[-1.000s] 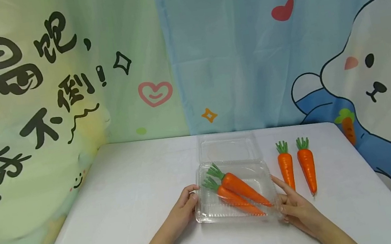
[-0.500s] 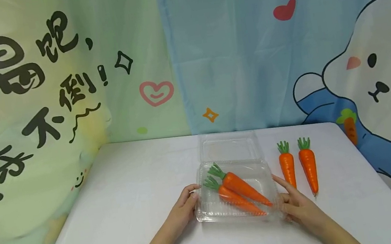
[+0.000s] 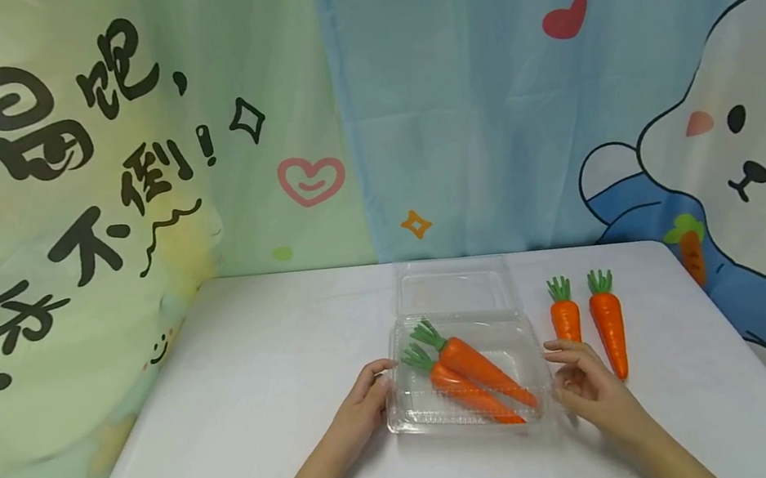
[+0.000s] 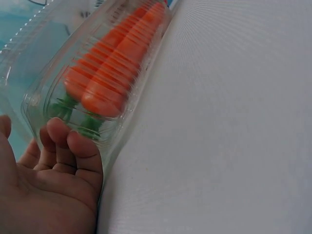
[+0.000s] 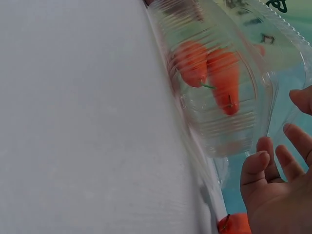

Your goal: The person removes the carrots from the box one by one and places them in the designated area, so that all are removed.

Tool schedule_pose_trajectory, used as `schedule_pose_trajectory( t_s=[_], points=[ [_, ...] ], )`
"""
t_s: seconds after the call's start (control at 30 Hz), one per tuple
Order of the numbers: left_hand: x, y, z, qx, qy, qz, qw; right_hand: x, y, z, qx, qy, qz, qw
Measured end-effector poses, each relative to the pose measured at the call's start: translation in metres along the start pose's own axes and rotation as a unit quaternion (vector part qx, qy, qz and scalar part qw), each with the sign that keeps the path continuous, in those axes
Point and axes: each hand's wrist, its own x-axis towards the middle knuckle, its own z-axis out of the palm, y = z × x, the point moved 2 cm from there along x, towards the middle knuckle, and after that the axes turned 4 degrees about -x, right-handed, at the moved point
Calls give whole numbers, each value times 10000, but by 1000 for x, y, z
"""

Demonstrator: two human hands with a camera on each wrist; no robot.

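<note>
Here the left hand (image 3: 357,412) touches the clear plastic box (image 3: 472,416) with curled fingers. Two toy carrots (image 3: 474,378) lie inside. The right hand (image 3: 587,390) hovers beside it, fingers loose.

Head view looks down across the table (image 3: 242,392); both wrist views, somewhat blurred, closely flank the shared clear box (image 3: 467,379).

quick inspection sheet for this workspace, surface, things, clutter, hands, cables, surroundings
surface: white table, bare around the box
job's things: clear plastic box, lid open behind it, two carrots in box; two loose carrots on the table to its right
clutter: nothing seen
hands: left hand fingers on the box's left wall; right hand open beside its right wall, contact unclear
cables: nothing seen
surroundings: cartoon cloth backdrop with a rabbit and hearts
</note>
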Motion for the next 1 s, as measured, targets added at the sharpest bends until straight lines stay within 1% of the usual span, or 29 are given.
schedule_pose_trajectory(
  t_s=[0.2,0.3,0.37,0.47,0.53,0.6,0.67,0.77,0.87,0.97,1.0],
  points=[
    [0,0,-1,23,160,-59,9999,6,-1,-2,-336,19,356,9988],
    [1,-1,-1,33,210,-76,9997,9,-3,-5,-476,-60,471,9977],
    [2,-2,-2,0,299,-115,9995,12,-4,-8,-579,-88,527,9969],
    [3,-3,-3,190,461,-85,9987,18,-8,-13,-697,-73,710,9950],
    [3,-3,-3,476,582,-24,9972,23,-12,-16,-781,-12,901,9929],
    [3,-2,-4,839,651,111,9943,28,-16,-19,-749,54,1114,9909],
    [3,-1,-4,1076,680,271,9915,34,-19,-22,-706,96,1282,9892],
    [4,0,-4,1241,657,506,9888,43,-22,-25,-654,115,1469,9869],
    [4,1,-4,1281,593,697,9875,54,-23,-28,-922,104,1555,9835],
    [5,1,-4,1313,553,768,9868,64,-22,-30,-1191,56,1541,9808],
    [5,1,-4,1334,540,769,9866,67,-21,-30,-1182,44,1519,9813]
  ],
)
